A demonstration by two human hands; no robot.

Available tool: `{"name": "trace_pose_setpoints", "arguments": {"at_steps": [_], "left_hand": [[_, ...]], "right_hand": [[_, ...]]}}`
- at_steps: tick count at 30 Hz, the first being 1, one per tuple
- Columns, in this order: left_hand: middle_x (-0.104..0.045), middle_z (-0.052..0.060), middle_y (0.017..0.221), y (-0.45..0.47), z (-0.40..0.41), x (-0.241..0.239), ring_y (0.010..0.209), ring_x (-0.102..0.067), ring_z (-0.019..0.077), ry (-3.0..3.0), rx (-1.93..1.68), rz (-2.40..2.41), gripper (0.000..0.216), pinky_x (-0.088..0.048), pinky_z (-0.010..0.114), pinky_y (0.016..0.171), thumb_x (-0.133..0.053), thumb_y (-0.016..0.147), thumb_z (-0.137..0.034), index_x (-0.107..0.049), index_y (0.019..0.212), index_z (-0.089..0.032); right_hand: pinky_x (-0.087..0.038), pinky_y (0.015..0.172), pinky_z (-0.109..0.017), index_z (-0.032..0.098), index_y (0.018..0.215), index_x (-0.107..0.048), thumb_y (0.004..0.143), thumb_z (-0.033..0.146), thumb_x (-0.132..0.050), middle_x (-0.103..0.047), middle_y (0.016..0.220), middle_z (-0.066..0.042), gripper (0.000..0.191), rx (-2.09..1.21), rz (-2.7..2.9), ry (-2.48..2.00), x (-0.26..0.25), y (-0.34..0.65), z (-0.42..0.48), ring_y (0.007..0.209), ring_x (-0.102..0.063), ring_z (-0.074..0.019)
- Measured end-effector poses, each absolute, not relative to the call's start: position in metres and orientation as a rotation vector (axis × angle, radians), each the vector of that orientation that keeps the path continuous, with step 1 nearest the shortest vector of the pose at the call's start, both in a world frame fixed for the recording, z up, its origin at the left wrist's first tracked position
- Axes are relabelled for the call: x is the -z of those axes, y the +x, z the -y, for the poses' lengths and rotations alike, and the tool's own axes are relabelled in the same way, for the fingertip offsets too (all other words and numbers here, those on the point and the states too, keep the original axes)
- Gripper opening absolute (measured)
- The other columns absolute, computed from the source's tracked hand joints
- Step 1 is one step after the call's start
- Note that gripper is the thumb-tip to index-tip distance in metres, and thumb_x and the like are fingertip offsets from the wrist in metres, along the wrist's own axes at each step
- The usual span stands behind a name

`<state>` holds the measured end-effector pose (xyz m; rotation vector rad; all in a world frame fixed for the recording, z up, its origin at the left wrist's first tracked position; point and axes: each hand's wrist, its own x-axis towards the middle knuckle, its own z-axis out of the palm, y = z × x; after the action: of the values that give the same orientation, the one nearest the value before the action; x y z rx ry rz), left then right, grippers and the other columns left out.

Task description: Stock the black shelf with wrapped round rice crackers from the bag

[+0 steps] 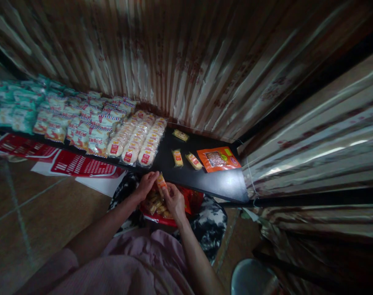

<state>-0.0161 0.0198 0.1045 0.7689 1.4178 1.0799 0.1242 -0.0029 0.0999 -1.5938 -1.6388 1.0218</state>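
Observation:
My left hand (146,185) and my right hand (175,200) together hold one small yellow wrapped snack (160,180) just below the front edge of a black shelf (217,182). Under my hands a red bag (191,201) rests in my lap, filled with several similar yellow snacks (155,205). On the shelf lie three separate yellow snack packets (177,157), (194,161), (180,135) and an orange flat pouch (218,158).
Left of the loose packets the shelf carries rows of round cracker packs (137,141), red-and-white bags (88,131) and green bags (14,110). Striped curtains (205,69) hang behind and to the right. Red printed sheets (78,166) lie on the tiled floor; a round stool (254,276) stands lower right.

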Motion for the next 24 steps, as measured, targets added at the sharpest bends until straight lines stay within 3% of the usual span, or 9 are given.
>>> {"name": "trace_pose_setpoints", "arguments": {"at_steps": [6,15,24], "left_hand": [[-0.061,0.0,0.069,-0.017,-0.02,-0.104,0.06,-0.057,0.0128,0.761,-1.127,-1.355,0.031,-0.043,0.022,0.052,-0.055,0.072,-0.045,-0.058,0.082,-0.016],[-0.064,0.002,0.072,-0.016,-0.022,-0.103,0.07,-0.059,0.0163,0.848,-1.149,-1.388,0.018,-0.047,0.026,0.067,-0.055,0.067,-0.032,-0.062,0.074,-0.016],[-0.068,0.004,0.078,-0.016,-0.022,-0.101,0.073,-0.06,0.0166,0.944,-1.106,-1.441,0.02,-0.046,0.025,0.067,-0.054,0.068,-0.026,-0.066,0.081,-0.017]], "right_hand": [[-0.047,0.065,-0.024,0.016,0.096,-0.063,0.082,0.046,-0.047,-0.069,0.079,-0.003,0.037,-1.069,1.502,-1.546,-0.095,0.123,0.002,0.069,-0.062,-0.0155],[-0.049,0.066,-0.026,0.016,0.097,-0.06,0.08,0.042,-0.052,-0.069,0.084,-0.006,0.033,-1.168,1.389,-1.454,-0.107,0.12,-0.006,0.073,-0.064,-0.0167],[-0.047,0.056,-0.025,0.017,0.101,-0.055,0.076,0.047,-0.055,-0.065,0.069,-0.001,0.039,-1.085,1.457,-1.524,-0.105,0.119,-0.016,0.059,-0.062,-0.0152]]}}
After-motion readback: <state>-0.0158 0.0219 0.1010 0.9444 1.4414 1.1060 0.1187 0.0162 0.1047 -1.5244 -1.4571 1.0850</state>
